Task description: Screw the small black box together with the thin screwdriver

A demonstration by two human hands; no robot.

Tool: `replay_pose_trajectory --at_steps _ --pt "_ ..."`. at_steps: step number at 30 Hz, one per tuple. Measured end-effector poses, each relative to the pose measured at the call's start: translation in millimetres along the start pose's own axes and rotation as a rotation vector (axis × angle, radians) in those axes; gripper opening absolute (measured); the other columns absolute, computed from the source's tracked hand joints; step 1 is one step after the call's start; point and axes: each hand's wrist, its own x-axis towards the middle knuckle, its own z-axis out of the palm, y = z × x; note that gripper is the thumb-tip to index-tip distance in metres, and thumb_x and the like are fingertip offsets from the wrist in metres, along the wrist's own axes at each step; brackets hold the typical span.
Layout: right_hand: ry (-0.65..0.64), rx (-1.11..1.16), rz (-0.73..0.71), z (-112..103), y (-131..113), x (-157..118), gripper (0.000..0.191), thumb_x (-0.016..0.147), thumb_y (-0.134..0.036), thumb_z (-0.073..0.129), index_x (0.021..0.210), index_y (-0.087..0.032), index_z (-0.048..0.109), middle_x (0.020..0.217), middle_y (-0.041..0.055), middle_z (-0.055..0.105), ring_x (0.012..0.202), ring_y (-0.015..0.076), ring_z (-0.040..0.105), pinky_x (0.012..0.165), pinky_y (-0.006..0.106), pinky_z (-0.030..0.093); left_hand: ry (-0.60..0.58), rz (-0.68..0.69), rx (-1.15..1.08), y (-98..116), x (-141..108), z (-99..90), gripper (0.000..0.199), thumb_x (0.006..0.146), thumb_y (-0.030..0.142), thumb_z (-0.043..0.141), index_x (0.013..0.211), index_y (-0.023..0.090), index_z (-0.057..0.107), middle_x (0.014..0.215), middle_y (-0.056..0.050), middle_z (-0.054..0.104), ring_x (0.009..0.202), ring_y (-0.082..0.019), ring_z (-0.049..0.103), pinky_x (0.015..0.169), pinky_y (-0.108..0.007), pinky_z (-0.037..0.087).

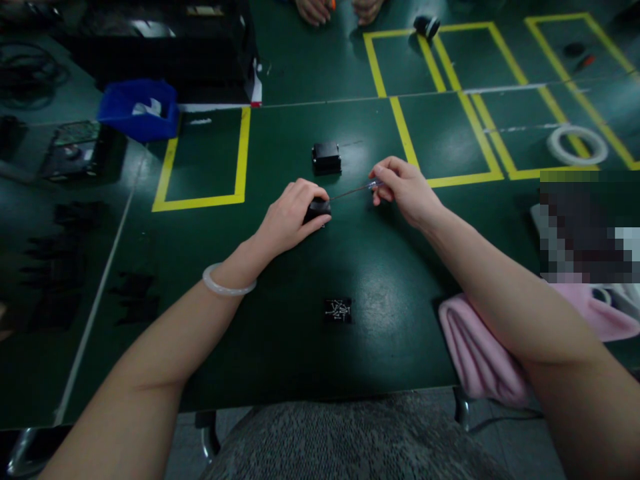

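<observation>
My left hand (295, 217) is closed round a small black part (318, 209), holding it on the green table (280, 347). Between the thumb and fingers of my right hand (395, 187) is the handle of a thin screwdriver (374, 185). Its long shaft points left, and the tip reaches the black part beside my left fingers. Just beyond, a black block-shaped part (327, 158) rests on the table. Nearer to me lies a small dark tray (327, 319) with several silver screws (339, 309).
A blue bin (139, 110) and a large black machine (165, 53) stand at the back left. Dark parts (135, 297) lie at left. A pink cloth (480, 347) is under my right forearm. A white ring (577, 145) lies at right. Another person's hands (315, 10) show at the top.
</observation>
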Motion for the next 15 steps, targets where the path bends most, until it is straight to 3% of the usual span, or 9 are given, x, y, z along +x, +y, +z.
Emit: replay_pose_trajectory --at_steps 9,15 --pt "0.037 0.024 0.005 2.3 -0.1 0.3 0.015 0.095 -0.01 0.063 0.091 -0.022 0.056 0.054 -0.0097 0.049 0.05 0.0078 0.055 0.057 0.021 0.048 0.015 0.011 -0.002 -0.5 0.0 1.0 0.027 0.101 0.038 0.057 0.121 0.019 0.056 0.121 -0.012 0.064 0.113 -0.03 0.059 0.1 -0.045 0.048" --pt "0.003 0.03 0.013 0.8 -0.5 0.6 0.02 0.102 -0.026 0.063 0.084 -0.022 0.054 0.053 -0.0096 0.041 0.046 0.0063 0.047 0.057 0.022 0.049 0.008 0.0 -0.007 -0.4 -0.2 0.9 0.026 0.101 0.036 0.057 0.121 0.02 0.056 0.122 -0.011 0.063 0.114 -0.03 0.059 0.1 -0.046 0.049"
